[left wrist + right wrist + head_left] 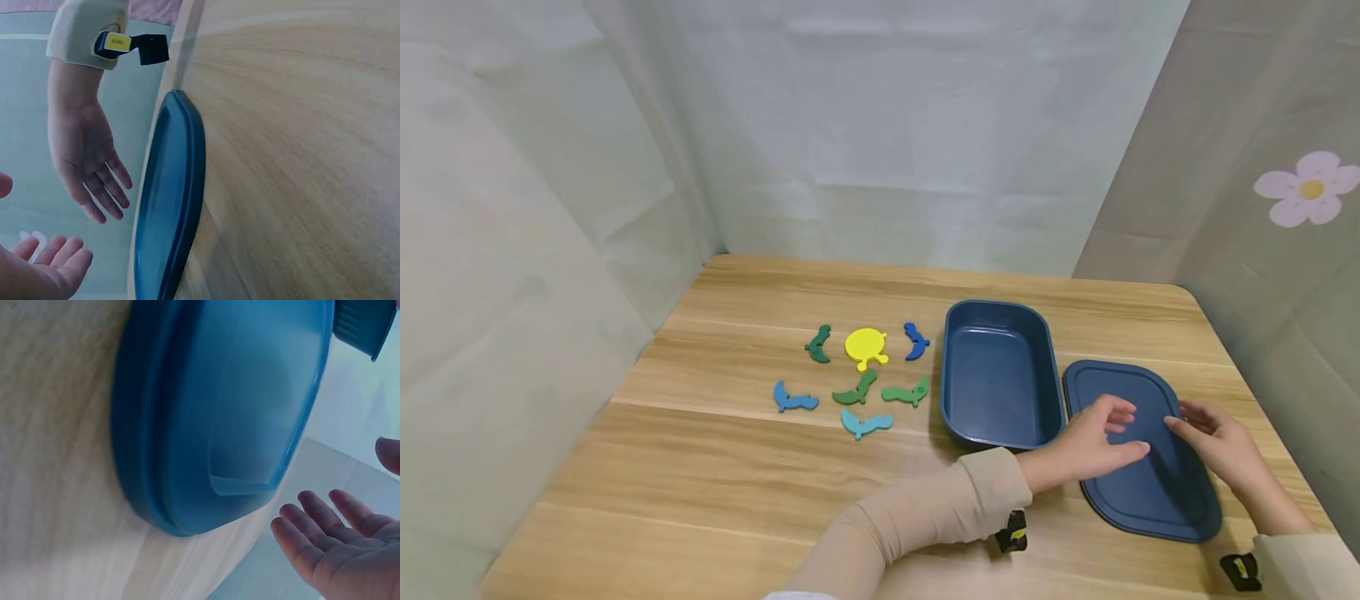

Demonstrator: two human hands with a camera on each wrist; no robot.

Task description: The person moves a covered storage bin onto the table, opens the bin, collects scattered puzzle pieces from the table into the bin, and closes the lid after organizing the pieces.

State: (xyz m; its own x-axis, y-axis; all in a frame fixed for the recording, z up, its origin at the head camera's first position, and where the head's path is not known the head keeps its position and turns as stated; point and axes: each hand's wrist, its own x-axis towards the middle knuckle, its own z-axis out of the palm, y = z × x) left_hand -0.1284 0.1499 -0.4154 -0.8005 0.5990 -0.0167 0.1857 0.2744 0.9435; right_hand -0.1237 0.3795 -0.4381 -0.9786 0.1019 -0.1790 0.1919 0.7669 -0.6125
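A dark blue lid (1131, 492) lies flat on the table, to the right of a dark blue box (1003, 375) with an open top. My left hand (1093, 442) hovers over the lid's left part with loosely bent fingers and nothing in its grasp. By the lid's right edge is my right hand (1228, 446), its thumb toward the lid; the left wrist view shows its fingers (103, 187) extended and apart from the lid. In the right wrist view the same lid (250, 406) fills the middle, with the right hand (350, 544) beside it, palm visible and holding nothing.
Left of the box lie several flat animal-shaped pieces: a round yellow piece (865, 344), a dark blue piece (916, 342), green pieces such as this one (906, 392), and light blue ones such as this (865, 424). Pale curtains (910, 150) hang behind the wooden table (700, 492).
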